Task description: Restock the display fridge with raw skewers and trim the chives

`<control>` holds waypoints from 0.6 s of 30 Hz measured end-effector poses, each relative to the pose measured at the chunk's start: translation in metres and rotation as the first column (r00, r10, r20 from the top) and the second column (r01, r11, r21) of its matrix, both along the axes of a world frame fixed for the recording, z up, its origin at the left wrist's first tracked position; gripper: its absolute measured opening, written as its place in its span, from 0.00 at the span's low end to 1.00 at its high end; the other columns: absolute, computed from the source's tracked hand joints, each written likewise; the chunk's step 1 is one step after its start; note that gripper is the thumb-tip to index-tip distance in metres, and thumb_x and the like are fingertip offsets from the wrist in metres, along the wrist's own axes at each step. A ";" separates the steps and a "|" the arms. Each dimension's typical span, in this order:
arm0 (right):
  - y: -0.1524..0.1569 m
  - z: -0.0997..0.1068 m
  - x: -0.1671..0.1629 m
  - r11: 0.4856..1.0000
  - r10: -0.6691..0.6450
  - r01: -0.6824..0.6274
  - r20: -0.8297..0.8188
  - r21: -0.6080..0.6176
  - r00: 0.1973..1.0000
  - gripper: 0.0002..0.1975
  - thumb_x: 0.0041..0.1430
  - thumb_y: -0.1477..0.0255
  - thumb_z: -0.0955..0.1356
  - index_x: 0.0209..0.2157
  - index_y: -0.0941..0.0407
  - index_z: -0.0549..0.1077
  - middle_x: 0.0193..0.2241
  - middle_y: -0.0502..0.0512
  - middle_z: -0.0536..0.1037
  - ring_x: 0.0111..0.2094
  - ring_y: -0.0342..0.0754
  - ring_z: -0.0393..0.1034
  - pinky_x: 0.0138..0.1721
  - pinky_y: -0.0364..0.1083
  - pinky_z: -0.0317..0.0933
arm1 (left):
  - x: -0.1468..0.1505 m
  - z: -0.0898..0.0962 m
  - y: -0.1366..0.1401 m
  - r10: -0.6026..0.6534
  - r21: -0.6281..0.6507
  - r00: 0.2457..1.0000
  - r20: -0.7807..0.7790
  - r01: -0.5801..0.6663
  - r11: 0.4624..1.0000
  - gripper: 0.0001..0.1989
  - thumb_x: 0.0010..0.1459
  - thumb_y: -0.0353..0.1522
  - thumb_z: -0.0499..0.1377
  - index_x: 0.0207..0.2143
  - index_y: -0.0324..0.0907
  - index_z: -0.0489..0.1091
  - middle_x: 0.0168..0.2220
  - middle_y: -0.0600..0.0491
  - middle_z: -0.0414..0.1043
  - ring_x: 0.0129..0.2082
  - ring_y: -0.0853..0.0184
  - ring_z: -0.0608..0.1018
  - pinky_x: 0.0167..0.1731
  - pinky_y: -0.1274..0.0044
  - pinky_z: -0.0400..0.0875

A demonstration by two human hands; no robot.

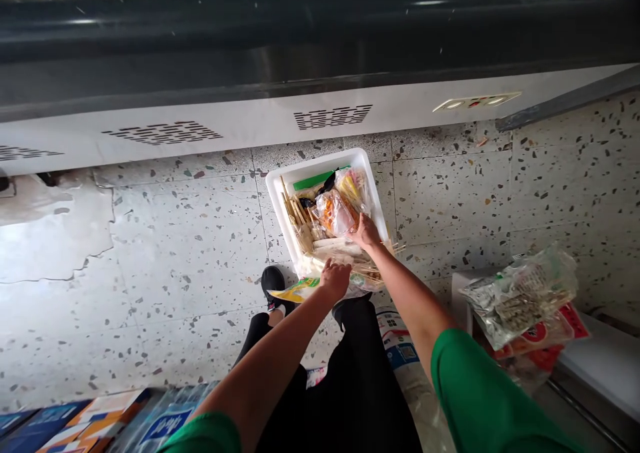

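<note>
A white plastic tub (276, 196) sits on the floor, filled with wrapped goods. My right hand (366, 231) is inside its right side, fingers closed at the lower edge of a clear plastic bag with orange contents (336, 213). My left hand (336, 278) is curled on a clear plastic package with a yellow and green print (295, 289) along the tub's near edge. Thin sticks show at the right end of that package. Bundles of wooden skewers (296, 219) stand at the tub's left, near a green strip (314, 181) and a yellow packet (350, 187).
A dark-topped cabinet with a white vented base (260, 123) runs behind the tub. Plastic-wrapped packs (525, 299) are piled at the right. Blue and orange boxes (90, 423) stand at the lower left, and a printed sack (400, 346) lies by my leg.
</note>
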State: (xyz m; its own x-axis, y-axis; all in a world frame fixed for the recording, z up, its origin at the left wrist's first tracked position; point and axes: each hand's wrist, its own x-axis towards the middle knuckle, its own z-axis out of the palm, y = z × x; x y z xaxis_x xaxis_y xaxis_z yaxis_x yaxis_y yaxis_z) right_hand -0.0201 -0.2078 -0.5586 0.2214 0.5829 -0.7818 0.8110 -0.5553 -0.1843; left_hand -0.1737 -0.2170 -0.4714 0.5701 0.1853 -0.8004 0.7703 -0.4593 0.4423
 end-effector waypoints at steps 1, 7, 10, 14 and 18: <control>0.005 -0.004 -0.009 0.996 -0.076 0.075 0.028 0.039 0.997 0.46 0.56 0.55 0.64 0.64 0.68 0.42 0.63 0.72 0.46 0.63 0.59 0.42 0.59 0.52 0.45 | -0.001 0.000 0.000 -0.005 0.000 1.000 0.004 0.005 1.000 0.21 0.54 0.21 0.48 0.50 0.39 0.66 0.46 0.46 0.72 0.52 0.62 0.70 0.62 0.65 0.43; -0.009 -0.003 -0.073 0.981 -0.180 0.172 0.082 0.091 0.980 0.48 0.54 0.58 0.67 0.65 0.59 0.36 0.65 0.69 0.34 0.65 0.62 0.30 0.59 0.57 0.37 | -0.007 0.000 -0.008 -0.004 0.009 0.999 0.040 0.003 1.000 0.26 0.53 0.21 0.49 0.56 0.38 0.61 0.53 0.45 0.67 0.58 0.62 0.63 0.63 0.66 0.41; -0.024 0.004 -0.081 0.986 -0.062 0.053 0.055 0.159 0.997 0.45 0.52 0.63 0.69 0.65 0.55 0.42 0.66 0.66 0.38 0.65 0.61 0.30 0.59 0.57 0.34 | -0.007 0.000 -0.012 -0.005 0.007 0.999 0.053 0.004 1.000 0.26 0.54 0.22 0.49 0.56 0.35 0.62 0.56 0.43 0.64 0.60 0.60 0.60 0.63 0.66 0.41; -0.030 0.002 -0.067 0.968 -0.045 0.039 0.018 0.247 0.999 0.37 0.54 0.68 0.67 0.63 0.54 0.50 0.63 0.64 0.49 0.63 0.58 0.42 0.59 0.53 0.40 | -0.009 0.000 -0.016 0.022 0.029 0.993 0.117 -0.025 0.999 0.22 0.54 0.22 0.49 0.51 0.36 0.67 0.51 0.43 0.69 0.58 0.60 0.64 0.62 0.66 0.46; -0.027 -0.014 -0.042 0.946 -0.278 0.249 0.125 0.206 0.952 0.46 0.49 0.61 0.70 0.63 0.66 0.47 0.60 0.71 0.54 0.59 0.57 0.49 0.57 0.50 0.45 | -0.013 -0.002 -0.017 0.051 0.052 0.988 0.145 -0.059 0.997 0.19 0.53 0.21 0.49 0.47 0.37 0.68 0.47 0.43 0.71 0.54 0.61 0.67 0.60 0.66 0.51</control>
State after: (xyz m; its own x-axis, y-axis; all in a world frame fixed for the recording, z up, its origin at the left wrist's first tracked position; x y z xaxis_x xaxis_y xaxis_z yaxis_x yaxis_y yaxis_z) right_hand -0.0624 -0.2343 -0.5729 0.4937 0.6189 -0.6110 0.6662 -0.7207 -0.1917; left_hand -0.1869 -0.2340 -0.4732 0.6661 0.2615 -0.6985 0.7254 -0.4448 0.5253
